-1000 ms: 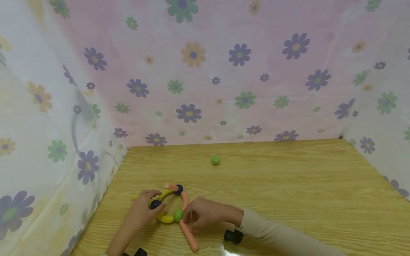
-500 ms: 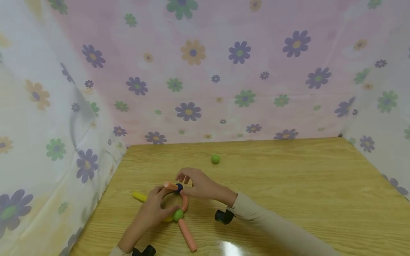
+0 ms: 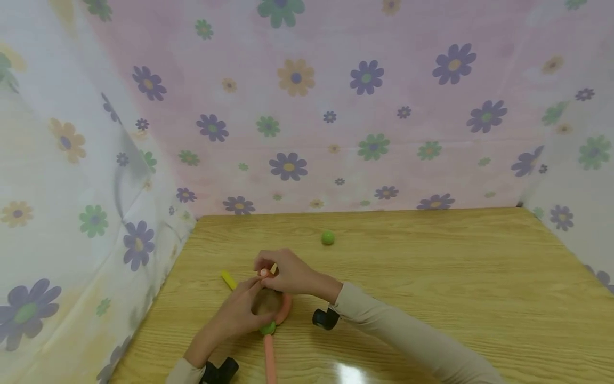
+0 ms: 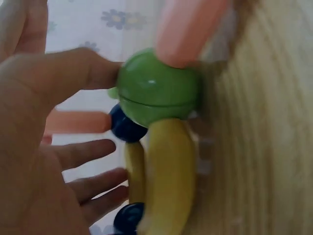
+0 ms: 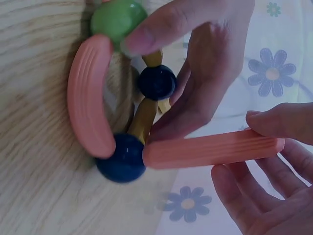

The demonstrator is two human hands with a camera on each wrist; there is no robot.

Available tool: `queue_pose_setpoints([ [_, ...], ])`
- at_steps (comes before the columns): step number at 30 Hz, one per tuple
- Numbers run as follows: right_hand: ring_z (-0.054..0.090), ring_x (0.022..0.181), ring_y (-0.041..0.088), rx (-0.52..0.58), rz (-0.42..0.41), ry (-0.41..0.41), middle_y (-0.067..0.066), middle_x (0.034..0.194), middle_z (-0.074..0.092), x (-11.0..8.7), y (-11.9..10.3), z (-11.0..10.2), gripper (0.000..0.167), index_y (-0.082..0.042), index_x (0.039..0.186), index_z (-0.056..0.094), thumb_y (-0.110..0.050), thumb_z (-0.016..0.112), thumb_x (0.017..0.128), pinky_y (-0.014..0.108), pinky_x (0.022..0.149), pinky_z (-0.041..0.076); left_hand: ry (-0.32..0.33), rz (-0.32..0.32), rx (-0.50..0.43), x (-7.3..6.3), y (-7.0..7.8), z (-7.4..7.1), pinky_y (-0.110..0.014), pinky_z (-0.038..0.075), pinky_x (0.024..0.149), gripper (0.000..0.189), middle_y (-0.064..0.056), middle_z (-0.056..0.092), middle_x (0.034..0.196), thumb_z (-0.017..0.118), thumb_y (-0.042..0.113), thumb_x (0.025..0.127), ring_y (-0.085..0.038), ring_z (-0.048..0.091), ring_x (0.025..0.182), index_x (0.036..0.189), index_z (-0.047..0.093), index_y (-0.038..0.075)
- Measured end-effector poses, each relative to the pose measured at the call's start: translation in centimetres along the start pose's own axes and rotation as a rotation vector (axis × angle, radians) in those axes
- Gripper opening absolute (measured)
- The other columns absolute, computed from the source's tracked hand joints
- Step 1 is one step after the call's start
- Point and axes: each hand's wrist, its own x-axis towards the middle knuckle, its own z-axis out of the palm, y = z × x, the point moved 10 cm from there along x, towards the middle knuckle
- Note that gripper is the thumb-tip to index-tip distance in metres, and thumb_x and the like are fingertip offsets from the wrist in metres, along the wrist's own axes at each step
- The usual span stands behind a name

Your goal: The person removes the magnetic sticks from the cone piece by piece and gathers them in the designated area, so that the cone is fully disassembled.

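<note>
A ring of toy building rods and balls lies at the front left of the table. It includes a curved orange rod, a green ball, a curved yellow rod and two dark blue balls, one nearer the right hand. My left hand spans the ring and holds it, thumb against the green ball. With thumb and fingers, my right hand pinches the far end of a straight orange rod, whose other end meets that blue ball and which sticks up from the ring.
Another straight orange rod runs from the green ball toward the front edge. A yellow rod juts out left of the ring. Farther back sits a loose green ball. Flowered cloth hangs behind the table and at its sides.
My right hand has moved from beside the green ball to the raised orange rod and now pinches it. My left hand has shifted right, and the ring has turned clockwise.
</note>
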Motion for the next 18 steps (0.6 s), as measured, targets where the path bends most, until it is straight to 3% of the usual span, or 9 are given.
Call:
queue_pose_setpoints([
  [3, 0.055, 0.08, 0.005, 0.008, 0.014, 0.018, 0.003, 0.089, 0.062, -0.4, 0.4, -0.7, 0.013, -0.015, 0.093, 0.06, -0.004, 0.064, 0.088, 0.018, 0.066, 0.049, -0.052, 0.029, -0.009, 0.1, 0.2, 0.0, -0.059, 0.038, 0.094, 0.066, -0.015, 0.043, 0.14, 0.069, 0.041, 0.083, -0.041, 0.04, 0.124, 0.137, 0.048, 0.009],
  [7, 0.055, 0.077, 0.007, -0.006, 0.027, 0.029, 0.001, 0.085, 0.061, -1.0, 0.8, -2.0, 0.014, -0.015, 0.089, 0.061, 0.0, 0.061, 0.087, 0.02, 0.065, 0.049, -0.103, 0.021, -0.021, 0.3, 0.3, 0.1, -0.061, 0.038, 0.092, 0.059, -0.016, 0.043, 0.139, 0.071, 0.041, 0.083, -0.043, 0.039, 0.124, 0.132, 0.051, 0.014],
  [10, 0.053, 0.076, 0.008, -0.059, 0.026, 0.016, 0.0, 0.085, 0.06, -1.5, 1.0, -2.6, 0.016, -0.014, 0.088, 0.061, 0.001, 0.062, 0.086, 0.02, 0.064, 0.049, -0.099, 0.023, -0.008, 0.5, 0.5, 0.1, -0.059, 0.039, 0.093, 0.06, -0.013, 0.045, 0.138, 0.07, 0.048, 0.082, -0.04, 0.042, 0.124, 0.131, 0.052, 0.016],
  [13, 0.054, 0.076, 0.01, -0.135, 0.019, -0.007, 0.001, 0.087, 0.06, -1.9, 1.2, -3.0, 0.018, -0.013, 0.089, 0.062, 0.004, 0.063, 0.084, 0.02, 0.064, 0.048, -0.066, 0.064, 0.048, 0.7, 1.0, 0.1, -0.054, 0.043, 0.091, 0.063, -0.009, 0.05, 0.133, 0.068, 0.055, 0.08, -0.034, 0.047, 0.119, 0.128, 0.053, 0.017],
  [18, 0.057, 0.077, 0.016, -0.254, 0.007, -0.067, 0.008, 0.09, 0.063, -2.5, 1.9, -3.2, 0.02, -0.008, 0.091, 0.065, 0.009, 0.063, 0.081, 0.021, 0.065, 0.047, -0.057, 0.114, 0.149, 1.0, 2.0, 0.2, -0.048, 0.048, 0.084, 0.063, -0.007, 0.053, 0.127, 0.069, 0.053, 0.08, -0.03, 0.053, 0.112, 0.129, 0.053, 0.017],
])
